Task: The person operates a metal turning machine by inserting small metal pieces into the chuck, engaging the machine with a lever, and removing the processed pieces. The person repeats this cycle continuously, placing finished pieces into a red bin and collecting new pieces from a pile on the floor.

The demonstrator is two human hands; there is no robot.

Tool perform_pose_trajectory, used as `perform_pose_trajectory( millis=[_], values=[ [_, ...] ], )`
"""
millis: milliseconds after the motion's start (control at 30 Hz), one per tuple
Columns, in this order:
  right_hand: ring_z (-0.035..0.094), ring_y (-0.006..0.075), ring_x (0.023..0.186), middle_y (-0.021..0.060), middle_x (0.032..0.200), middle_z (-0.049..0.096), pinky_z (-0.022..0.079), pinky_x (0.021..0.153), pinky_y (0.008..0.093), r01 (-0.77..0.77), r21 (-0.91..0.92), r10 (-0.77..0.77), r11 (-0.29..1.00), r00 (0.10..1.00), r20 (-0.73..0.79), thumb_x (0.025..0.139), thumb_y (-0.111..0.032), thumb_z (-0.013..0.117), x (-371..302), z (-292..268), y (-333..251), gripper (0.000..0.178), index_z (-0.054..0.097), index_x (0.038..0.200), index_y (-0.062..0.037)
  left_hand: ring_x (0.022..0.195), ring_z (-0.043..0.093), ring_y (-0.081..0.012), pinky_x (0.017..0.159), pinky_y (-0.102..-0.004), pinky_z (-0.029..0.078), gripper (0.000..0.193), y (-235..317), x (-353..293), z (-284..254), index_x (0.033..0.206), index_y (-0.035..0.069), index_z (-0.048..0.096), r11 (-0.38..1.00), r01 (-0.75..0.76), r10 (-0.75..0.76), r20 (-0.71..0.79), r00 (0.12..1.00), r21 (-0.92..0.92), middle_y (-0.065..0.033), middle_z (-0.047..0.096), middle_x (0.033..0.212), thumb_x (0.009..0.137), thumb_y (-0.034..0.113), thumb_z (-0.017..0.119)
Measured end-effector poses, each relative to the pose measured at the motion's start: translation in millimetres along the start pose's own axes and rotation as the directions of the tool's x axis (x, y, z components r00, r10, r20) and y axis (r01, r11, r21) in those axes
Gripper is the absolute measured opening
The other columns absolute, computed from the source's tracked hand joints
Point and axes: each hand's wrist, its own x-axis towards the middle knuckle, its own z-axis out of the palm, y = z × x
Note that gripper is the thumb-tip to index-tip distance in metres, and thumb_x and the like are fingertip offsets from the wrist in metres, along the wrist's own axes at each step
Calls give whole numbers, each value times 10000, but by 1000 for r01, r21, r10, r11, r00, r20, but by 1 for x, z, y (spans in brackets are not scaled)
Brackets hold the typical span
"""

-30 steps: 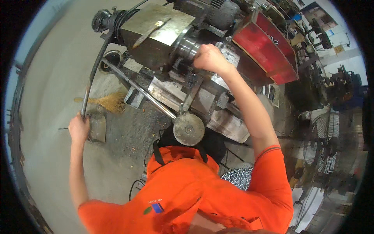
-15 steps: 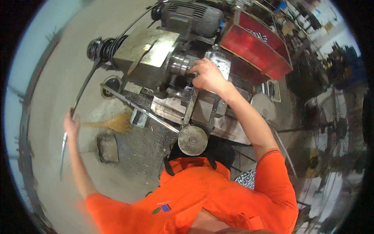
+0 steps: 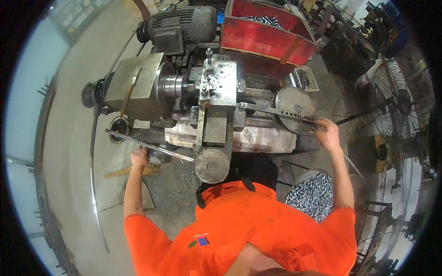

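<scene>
My right hand (image 3: 328,134) is closed on the end of a flat lever bar with a row of holes (image 3: 281,112), which reaches left to the lathe's carriage. My left hand (image 3: 140,157) is curled just under a shiny round rod (image 3: 159,148); what its fingers hold, if anything, is hidden. Between the hands, a metal tool block (image 3: 220,83) with upright bolts stands close to the spindle chuck (image 3: 172,86). A round handwheel (image 3: 212,165) sits nearest my body. To the left, a long lever (image 3: 93,184) hangs with no hand on it.
A red box of small metal parts (image 3: 267,39) stands behind the lathe, beside an electric motor (image 3: 182,25). At my right are a basket heaped with small metal pieces (image 3: 313,195), a large disc (image 3: 295,108) and a caged fan (image 3: 391,99). A broom (image 3: 124,172) lies at left.
My left hand has left the long lever and moved right, under the shiny rod. My right hand has gone from beside the chuck to the perforated lever bar. The view has shifted.
</scene>
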Motion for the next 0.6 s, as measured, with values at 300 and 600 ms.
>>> perform_pose_trajectory(
  millis=[300,600],
  values=[
    [595,360,936,174,982,644,484,810,431,-564,-465,623,683,781,-32,623,-131,611,-116,15,228,423,624,1042,-76,678,649,-256,572,-325,517,395,-63,-25,-20,1053,30,611,611,67,-301,-153,941,-789,-126,664,803,801,329,666],
    [606,393,737,214,749,611,486,668,463,-509,-266,547,818,832,90,595,-202,616,-235,62,133,410,608,957,-9,569,651,-233,474,-336,554,404,-9,9,-50,935,-37,532,-230,-92,-608,69,791,-969,-136,622,734,889,363,548]
  ],
)
